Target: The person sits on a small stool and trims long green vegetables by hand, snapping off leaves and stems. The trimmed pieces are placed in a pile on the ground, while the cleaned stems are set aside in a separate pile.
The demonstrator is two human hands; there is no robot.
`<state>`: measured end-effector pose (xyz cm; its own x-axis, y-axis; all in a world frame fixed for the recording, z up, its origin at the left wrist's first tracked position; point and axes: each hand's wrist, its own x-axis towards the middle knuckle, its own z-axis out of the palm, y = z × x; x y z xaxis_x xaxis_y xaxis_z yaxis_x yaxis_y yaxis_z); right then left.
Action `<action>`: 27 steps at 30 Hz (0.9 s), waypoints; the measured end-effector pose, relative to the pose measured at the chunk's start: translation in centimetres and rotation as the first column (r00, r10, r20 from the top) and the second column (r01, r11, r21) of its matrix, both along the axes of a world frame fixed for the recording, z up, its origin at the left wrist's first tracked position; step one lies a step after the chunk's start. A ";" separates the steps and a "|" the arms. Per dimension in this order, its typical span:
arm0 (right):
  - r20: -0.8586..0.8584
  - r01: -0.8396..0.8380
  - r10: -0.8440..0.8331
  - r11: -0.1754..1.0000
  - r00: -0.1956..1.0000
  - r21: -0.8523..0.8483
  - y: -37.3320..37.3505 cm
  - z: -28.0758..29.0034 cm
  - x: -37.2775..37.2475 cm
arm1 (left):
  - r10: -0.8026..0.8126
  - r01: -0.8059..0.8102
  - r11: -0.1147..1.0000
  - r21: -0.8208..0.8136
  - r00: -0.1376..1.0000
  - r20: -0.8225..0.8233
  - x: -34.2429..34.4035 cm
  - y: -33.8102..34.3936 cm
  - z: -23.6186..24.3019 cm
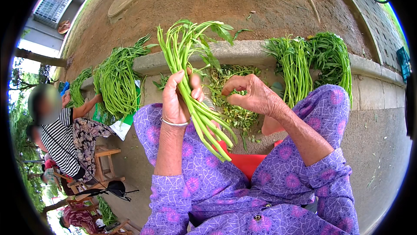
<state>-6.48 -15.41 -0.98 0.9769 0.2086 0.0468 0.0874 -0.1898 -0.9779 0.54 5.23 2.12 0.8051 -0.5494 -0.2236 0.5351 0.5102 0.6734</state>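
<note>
My left hand is closed around a bunch of water spinach, held up in front of my lap. Its leafy tops point away from me, while the cut stem ends slant down to the right over my knees. Just right of the bunch, my right hand is curled, with thumb and forefinger tips drawn together in a pinch. Whether anything small sits between those tips I cannot make out. Below both hands, a pile of discarded leaves, some yellowed, lies on the pavement.
Stacked greens lean on the stone kerb at left, and more greens lie beyond my right knee. A person in a striped top sits at left, one hand at the left stack. Something red shows between my legs.
</note>
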 end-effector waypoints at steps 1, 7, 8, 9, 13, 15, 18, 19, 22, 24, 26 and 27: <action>-0.011 0.001 -0.001 1.000 1.000 -0.014 0.0 0.5 -0.1 | -0.001 0.001 1.000 0.000 1.000 0.001 0.0 0.0 0.0; -0.041 0.046 -0.048 0.997 0.998 -0.059 0.3 0.6 0.0 | -0.019 0.019 1.000 -0.012 1.000 -0.011 0.3 0.0 -0.2; -0.048 0.056 -0.058 0.997 0.997 -0.057 0.2 0.5 0.0 | -0.021 0.021 1.000 -0.013 1.000 -0.009 0.3 -0.1 -0.2; -0.043 0.068 -0.070 0.996 0.997 -0.050 0.2 0.4 0.0 | -0.020 0.020 1.000 -0.011 1.000 -0.008 0.3 -0.1 -0.2; -0.045 0.124 -0.123 0.992 0.991 0.022 0.1 0.2 0.1 | -0.009 0.009 1.000 0.014 1.000 0.003 0.2 -0.1 -0.1; -0.074 0.174 -0.170 0.983 0.983 0.059 -0.1 0.2 0.3 | -0.003 0.002 0.999 0.043 1.000 0.013 0.2 -0.2 -0.1; -0.116 0.269 -0.257 0.958 0.959 0.095 -0.7 0.2 0.6 | 0.001 -0.001 1.000 0.002 1.000 0.015 0.4 0.0 -0.1; -0.115 0.294 -0.281 0.949 0.953 0.117 -1.0 -0.2 0.8 | 0.004 -0.004 1.000 -0.031 1.000 0.010 0.6 0.2 -0.2; -0.146 0.311 -0.304 0.950 0.942 0.029 -1.7 0.5 0.9 | 0.002 -0.002 1.000 -0.019 1.000 0.019 0.7 0.3 -0.2; -0.090 0.305 -0.307 0.952 0.948 -0.029 -1.7 0.6 0.8 | -0.001 0.000 1.000 0.006 1.000 0.020 0.5 0.1 -0.2; 0.054 0.309 -0.307 0.950 0.950 -0.036 -1.1 0.0 0.8 | -0.004 0.004 1.000 -0.012 1.000 0.018 0.5 0.2 -0.2; 0.079 0.303 -0.298 0.951 0.951 -0.067 -1.0 -0.2 0.8 | -0.007 0.008 1.000 -0.022 1.000 0.014 0.6 0.1 -0.3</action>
<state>-5.73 -16.41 -1.13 0.9900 -0.0886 0.1097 0.0794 -0.2923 -0.9530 1.11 5.35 1.79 0.8038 -0.5602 -0.2001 0.5298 0.5210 0.6692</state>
